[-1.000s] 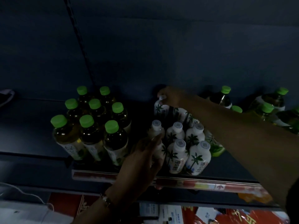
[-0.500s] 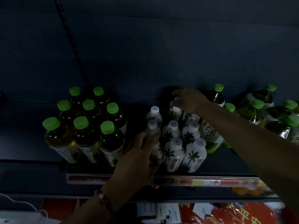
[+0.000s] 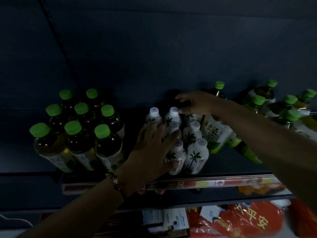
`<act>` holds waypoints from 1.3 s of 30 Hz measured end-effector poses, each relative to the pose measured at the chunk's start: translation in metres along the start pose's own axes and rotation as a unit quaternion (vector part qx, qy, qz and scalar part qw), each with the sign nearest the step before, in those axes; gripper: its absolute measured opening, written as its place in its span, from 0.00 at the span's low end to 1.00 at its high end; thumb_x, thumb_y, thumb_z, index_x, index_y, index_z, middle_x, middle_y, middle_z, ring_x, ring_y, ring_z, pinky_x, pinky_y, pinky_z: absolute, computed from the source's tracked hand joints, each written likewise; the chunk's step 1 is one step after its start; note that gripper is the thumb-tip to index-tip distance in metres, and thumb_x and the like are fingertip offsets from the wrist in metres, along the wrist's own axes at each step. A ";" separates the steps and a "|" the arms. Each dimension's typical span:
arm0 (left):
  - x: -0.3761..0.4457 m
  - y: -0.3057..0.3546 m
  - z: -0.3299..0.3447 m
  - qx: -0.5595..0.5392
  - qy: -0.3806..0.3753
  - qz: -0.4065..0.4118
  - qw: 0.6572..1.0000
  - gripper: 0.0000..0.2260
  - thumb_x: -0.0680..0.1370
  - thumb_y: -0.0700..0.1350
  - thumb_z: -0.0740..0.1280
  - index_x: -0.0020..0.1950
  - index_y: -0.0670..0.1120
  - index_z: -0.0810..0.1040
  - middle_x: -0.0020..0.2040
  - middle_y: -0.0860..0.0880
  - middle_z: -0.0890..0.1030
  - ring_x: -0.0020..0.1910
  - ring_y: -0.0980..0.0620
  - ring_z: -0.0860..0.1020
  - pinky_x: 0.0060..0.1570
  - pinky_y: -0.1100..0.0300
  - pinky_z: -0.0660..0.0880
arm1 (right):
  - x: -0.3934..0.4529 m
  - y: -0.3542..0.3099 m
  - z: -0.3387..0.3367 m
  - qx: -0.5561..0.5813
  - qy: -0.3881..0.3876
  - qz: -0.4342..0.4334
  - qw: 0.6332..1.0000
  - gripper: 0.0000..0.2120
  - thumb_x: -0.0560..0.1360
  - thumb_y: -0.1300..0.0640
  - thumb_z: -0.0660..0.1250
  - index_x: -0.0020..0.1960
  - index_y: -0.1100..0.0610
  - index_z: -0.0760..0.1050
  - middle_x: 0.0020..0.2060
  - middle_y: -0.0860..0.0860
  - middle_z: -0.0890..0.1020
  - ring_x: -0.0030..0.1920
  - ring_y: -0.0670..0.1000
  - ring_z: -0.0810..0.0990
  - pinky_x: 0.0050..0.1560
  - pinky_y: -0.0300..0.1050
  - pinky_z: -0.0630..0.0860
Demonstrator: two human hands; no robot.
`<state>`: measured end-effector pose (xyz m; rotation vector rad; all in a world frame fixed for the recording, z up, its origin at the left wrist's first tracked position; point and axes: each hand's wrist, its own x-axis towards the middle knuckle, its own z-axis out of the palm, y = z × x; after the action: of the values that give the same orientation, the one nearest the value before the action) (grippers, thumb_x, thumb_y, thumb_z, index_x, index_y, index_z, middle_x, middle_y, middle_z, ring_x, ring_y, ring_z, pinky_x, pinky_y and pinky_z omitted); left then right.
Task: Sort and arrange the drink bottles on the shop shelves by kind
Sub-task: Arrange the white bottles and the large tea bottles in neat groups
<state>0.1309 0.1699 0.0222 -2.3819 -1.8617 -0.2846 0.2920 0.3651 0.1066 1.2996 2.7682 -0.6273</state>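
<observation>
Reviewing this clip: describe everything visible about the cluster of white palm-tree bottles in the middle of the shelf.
The white palm-tree bottles stand upright in a tight cluster near the front of the dark shelf, between the green-capped tea bottles and a tilted green tea carton. They look like opaque white plastic, with pale round caps and green palm prints on the labels. At least seven show; others may be hidden. The left hand wraps the cluster's left side; the right hand reaches over the back row.
</observation>
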 end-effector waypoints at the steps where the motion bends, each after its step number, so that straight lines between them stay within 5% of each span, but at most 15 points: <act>1: 0.002 0.002 0.000 0.009 0.000 0.005 1.000 0.39 0.71 0.68 0.62 0.78 0.53 0.59 0.74 0.42 0.64 0.75 0.38 0.60 0.74 0.37 0.57 | 0.001 0.005 -0.002 -0.057 0.015 0.030 0.998 0.29 0.76 0.47 0.68 0.74 0.53 0.66 0.69 0.53 0.73 0.67 0.53 0.73 0.64 0.43 0.69; 4: 0.009 0.008 0.001 0.022 -0.001 0.017 1.000 0.37 0.71 0.67 0.63 0.76 0.53 0.64 0.73 0.43 0.66 0.74 0.39 0.63 0.73 0.36 0.58 | 0.002 0.016 -0.004 -0.177 -0.010 0.066 0.982 0.22 0.75 0.48 0.69 0.65 0.58 0.76 0.62 0.56 0.78 0.60 0.56 0.77 0.60 0.50 0.74; 11: 0.011 0.007 0.001 0.008 0.019 0.027 0.999 0.35 0.70 0.67 0.61 0.73 0.52 0.70 0.69 0.43 0.71 0.69 0.41 0.67 0.72 0.37 0.61 | -0.006 0.015 -0.004 -0.065 -0.027 -0.010 0.997 0.15 0.71 0.54 0.74 0.58 0.51 0.81 0.46 0.45 0.80 0.50 0.47 0.79 0.49 0.42 0.73; 17: 0.011 0.009 0.001 0.016 0.016 0.021 1.000 0.35 0.70 0.66 0.64 0.75 0.52 0.68 0.69 0.43 0.70 0.69 0.41 0.67 0.72 0.38 0.62 | -0.013 0.012 -0.004 -0.075 -0.025 -0.031 0.996 0.21 0.75 0.52 0.70 0.66 0.53 0.75 0.56 0.49 0.80 0.55 0.47 0.77 0.50 0.38 0.69; 21: 0.014 0.023 -0.005 -0.014 0.037 0.001 0.999 0.36 0.71 0.69 0.60 0.75 0.53 0.69 0.73 0.45 0.69 0.71 0.42 0.64 0.70 0.38 0.63 | -0.047 0.015 -0.018 -0.114 0.114 -0.045 0.986 0.21 0.77 0.45 0.65 0.68 0.51 0.73 0.63 0.51 0.78 0.61 0.52 0.76 0.53 0.40 0.70; 24: 0.029 0.051 -0.010 -0.033 0.049 0.013 0.998 0.35 0.70 0.69 0.64 0.74 0.55 0.69 0.72 0.48 0.70 0.71 0.44 0.67 0.71 0.43 0.62 | -0.075 0.039 -0.019 -0.135 0.207 0.072 0.966 0.26 0.75 0.39 0.63 0.67 0.52 0.73 0.60 0.56 0.78 0.59 0.58 0.77 0.55 0.49 0.75; 27: 0.042 0.068 -0.002 -0.024 0.039 0.043 0.998 0.31 0.68 0.63 0.69 0.70 0.54 0.74 0.65 0.50 0.76 0.69 0.44 0.70 0.71 0.43 0.61 | -0.090 0.064 -0.005 -0.029 0.172 0.139 0.975 0.25 0.73 0.39 0.66 0.63 0.54 0.74 0.54 0.55 0.81 0.55 0.57 0.80 0.52 0.49 0.76; 33: 0.041 0.069 0.005 -0.039 0.067 0.057 0.995 0.30 0.69 0.61 0.70 0.70 0.51 0.75 0.64 0.48 0.78 0.66 0.43 0.73 0.67 0.44 0.66 | -0.121 0.078 -0.014 0.131 0.087 0.030 0.987 0.14 0.72 0.50 0.74 0.53 0.55 0.77 0.45 0.48 0.82 0.46 0.46 0.81 0.45 0.40 0.76; 39: 0.076 0.110 -0.016 -0.138 0.054 0.030 0.988 0.42 0.73 0.66 0.66 0.81 0.50 0.53 0.74 0.48 0.69 0.73 0.46 0.65 0.72 0.50 0.61 | -0.147 0.074 0.003 0.313 0.056 -0.017 0.948 0.15 0.73 0.61 0.74 0.58 0.59 0.78 0.53 0.52 0.84 0.55 0.49 0.82 0.58 0.45 0.78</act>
<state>0.2535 0.2123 0.0575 -2.5302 -1.8021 -0.6939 0.4421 0.2982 0.1053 1.3982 2.7839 -1.5756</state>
